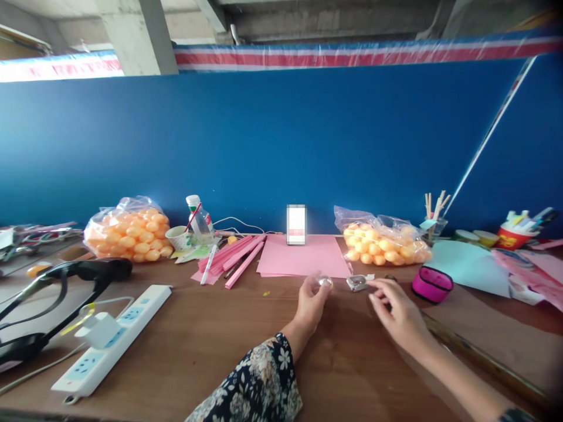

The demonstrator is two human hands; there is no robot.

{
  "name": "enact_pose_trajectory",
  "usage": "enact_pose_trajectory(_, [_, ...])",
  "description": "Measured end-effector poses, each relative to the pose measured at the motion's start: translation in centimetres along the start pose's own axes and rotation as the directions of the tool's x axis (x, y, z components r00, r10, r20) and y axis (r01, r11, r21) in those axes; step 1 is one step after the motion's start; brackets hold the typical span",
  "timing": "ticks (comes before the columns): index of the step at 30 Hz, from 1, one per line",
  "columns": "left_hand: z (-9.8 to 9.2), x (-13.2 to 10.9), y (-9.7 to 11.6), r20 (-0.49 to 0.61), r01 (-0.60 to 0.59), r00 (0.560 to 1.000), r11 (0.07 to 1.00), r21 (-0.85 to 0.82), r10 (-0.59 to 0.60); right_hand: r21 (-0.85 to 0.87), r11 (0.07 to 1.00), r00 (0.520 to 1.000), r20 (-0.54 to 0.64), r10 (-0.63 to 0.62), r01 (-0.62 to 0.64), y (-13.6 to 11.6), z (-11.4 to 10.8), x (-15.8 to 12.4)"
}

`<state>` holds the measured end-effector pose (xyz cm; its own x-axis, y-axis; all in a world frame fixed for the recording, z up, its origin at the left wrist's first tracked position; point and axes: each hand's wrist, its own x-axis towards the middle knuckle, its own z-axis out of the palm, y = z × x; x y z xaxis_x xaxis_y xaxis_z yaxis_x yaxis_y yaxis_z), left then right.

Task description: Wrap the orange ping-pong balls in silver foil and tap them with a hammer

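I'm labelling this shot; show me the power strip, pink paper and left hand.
Power strip (120,342), head view: middle of its body.
Pink paper (303,258), head view: top sheet's middle.
Left hand (311,300), head view: back of the hand.

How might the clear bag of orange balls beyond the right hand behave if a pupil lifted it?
The clear bag would probably be floppy, since its thin plastic is crumpled. The orange balls look round and loosely heaped, so the load would likely shift and sag. Any ball that escaped would be apt to roll.
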<state>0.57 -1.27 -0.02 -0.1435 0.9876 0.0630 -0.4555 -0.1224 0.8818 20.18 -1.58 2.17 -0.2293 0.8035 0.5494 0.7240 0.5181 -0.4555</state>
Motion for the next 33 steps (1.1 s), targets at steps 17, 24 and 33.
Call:
enact_pose_trajectory(17, [-0.3,0.5,0.0,0.073,0.085,0.994,0.995,-0.050,-0.081,-0.396,0.915,0.935,0.294,0.198,-0.069,8.5,-5.4,-3.7])
enact_pose_trajectory(24, [0.0,0.4,0.2,0.076,0.057,0.995,0.996,0.063,-0.061,-0.066,0.923,0.875,0.298,0.381,-0.379,3.9,-6.6,-3.7])
enact_pose_trajectory(33, [0.1,0.4,0.4,0.104,0.057,0.992,0.985,0.162,-0.075,0.261,0.755,0.733,0.555,0.393,-0.602,-6.8,-6.4,-2.6])
